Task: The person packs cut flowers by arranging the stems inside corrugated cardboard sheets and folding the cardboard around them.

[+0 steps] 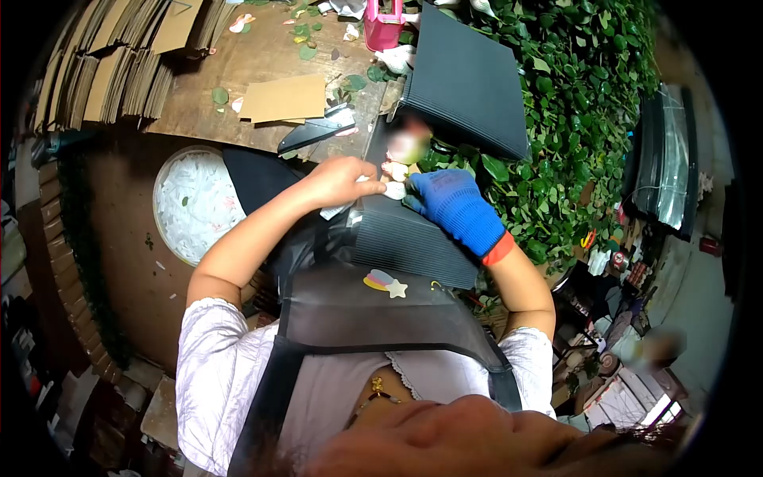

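Observation:
Close in front of my chest, both hands meet over a ribbed black board (413, 248). My bare left hand (343, 181) is closed, its thumb and fingers pinching a small white piece (394, 191) whose kind I cannot make out. On my right hand (451, 200) is a blue knitted glove with a red cuff. Its fingers are curled at a pale pink-white flower (395, 170), closed on it near the green part below the bloom. Just beyond, a patch is blurred. A black-handled knife (316, 131) lies on the wooden table, ahead of my left hand.
Leafy cut stems (564, 103) are heaped along the right. A black ribbed board (465, 79) leans ahead, near a pink plastic holder (384, 25). Cardboard sheets (284, 98) lie on the wooden table (191, 119), with cardboard stacks (103, 79) at left. A tub (161, 184) holds white pieces.

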`<state>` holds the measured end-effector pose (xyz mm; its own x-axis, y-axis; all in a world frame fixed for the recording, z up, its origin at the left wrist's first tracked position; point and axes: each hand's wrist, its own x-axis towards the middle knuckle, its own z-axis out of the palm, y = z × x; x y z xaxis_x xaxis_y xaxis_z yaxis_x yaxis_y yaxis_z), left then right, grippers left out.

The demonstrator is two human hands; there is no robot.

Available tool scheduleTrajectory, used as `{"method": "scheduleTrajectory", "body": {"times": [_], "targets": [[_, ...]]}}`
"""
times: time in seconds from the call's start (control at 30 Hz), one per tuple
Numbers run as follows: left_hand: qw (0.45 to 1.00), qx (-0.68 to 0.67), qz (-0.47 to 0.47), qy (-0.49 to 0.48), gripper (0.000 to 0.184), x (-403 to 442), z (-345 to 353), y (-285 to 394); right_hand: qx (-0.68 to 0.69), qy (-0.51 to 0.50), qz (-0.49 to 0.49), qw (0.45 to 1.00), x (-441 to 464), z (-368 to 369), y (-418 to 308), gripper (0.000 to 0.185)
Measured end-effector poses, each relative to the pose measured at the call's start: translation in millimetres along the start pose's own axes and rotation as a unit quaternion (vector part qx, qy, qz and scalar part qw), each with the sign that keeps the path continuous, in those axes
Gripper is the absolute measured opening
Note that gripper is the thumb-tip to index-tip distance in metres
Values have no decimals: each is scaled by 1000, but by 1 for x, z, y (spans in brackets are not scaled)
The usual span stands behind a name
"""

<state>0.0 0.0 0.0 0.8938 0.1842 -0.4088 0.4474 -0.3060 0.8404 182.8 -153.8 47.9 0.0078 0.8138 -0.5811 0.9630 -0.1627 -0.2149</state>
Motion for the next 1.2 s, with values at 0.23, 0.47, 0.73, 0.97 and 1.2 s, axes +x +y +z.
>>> {"method": "scheduleTrajectory", "body": {"times": [0.23, 0.47, 0.73, 0.97, 1.2], "targets": [[963, -259, -18, 70, 29, 1, 36, -18, -51, -17, 10, 998, 8, 5, 0, 30], [833, -434, -111, 325, 25, -103, -18, -45, -52, -12, 1, 999, 7, 8, 1, 31], [819, 404, -268, 307, 44, -173, -35, -93, -82, -59, -32, 994, 18, -6, -3, 37], [980, -15, 92, 174, 103, 10, 27, -20, -76, -23, -43, 996, 16, 3, 3, 39], [994, 21, 78, 74, 103, 24, 22, -22, -33, 67, 13, 997, 10, 1, 8, 32]]}}
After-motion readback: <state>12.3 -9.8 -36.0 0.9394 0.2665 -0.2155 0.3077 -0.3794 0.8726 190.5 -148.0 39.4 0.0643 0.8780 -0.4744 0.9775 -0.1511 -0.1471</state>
